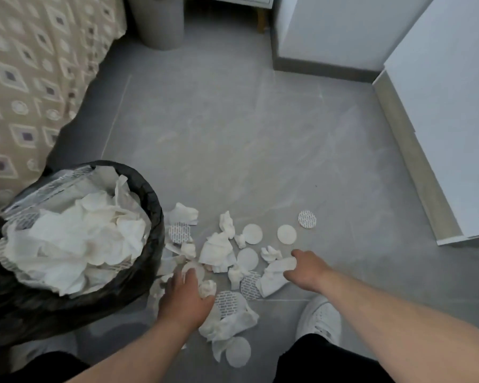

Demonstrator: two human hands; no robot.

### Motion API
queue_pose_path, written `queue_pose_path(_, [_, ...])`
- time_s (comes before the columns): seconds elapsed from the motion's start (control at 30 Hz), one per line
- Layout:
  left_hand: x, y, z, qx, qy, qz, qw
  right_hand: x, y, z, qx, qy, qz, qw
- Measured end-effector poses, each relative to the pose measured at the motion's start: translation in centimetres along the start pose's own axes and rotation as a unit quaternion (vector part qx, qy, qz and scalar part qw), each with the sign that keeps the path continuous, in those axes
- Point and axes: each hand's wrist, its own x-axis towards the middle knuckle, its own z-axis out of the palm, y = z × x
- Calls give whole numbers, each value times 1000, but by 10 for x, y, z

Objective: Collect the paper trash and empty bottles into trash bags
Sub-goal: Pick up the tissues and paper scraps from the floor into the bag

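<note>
Our right grip pinches a crumpled white tissue — our left grip blurs over paper scraps; closed or not, we cannot tell.

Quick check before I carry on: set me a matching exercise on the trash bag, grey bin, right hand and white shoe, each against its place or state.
Things:
1. trash bag
2. grey bin
3. right hand
4. white shoe

Places or states:
A. far end of the floor, beside the bedcover
B. grips a crumpled tissue
C. heaped with crumpled paper
D. on the floor, close to the right arm

Pairs: 1-C, 2-A, 3-B, 4-D
</note>
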Motion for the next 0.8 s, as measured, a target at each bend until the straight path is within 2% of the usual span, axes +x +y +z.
queue_pose_path(0.13, [28, -17, 17, 12, 2, -92, 996, 26, -10, 30, 34, 29, 21, 999])
queue_pose_path(0.23, [38, -25, 18, -12, -5, -110, 994, 31, -27, 51, 58, 34, 27, 997])
queue_pose_path(0.4, [49, -38, 24, 15, 24, -64, 998, 33, -65, 87, 60, 1, 2, 998])
queue_pose_path(0.53, [51, -37, 30, 55, 45, -35, 997, 28, -77, 99, 17, 93, -50, 994])
queue_pose_path(0.6, [54, -36, 32, 50, 54, -26, 997, 30, -73, 99, 19, 108, -78, 991])
queue_pose_path(0.7, [59, -36, 35, 8, 36, -24, 999, 40, -64, 94, 60, 116, -94, 987])
queue_pose_path(0.8, [62, -39, 37, -57, 27, -6, 998, 49, -60, 76, 141, 176, -103, 969])
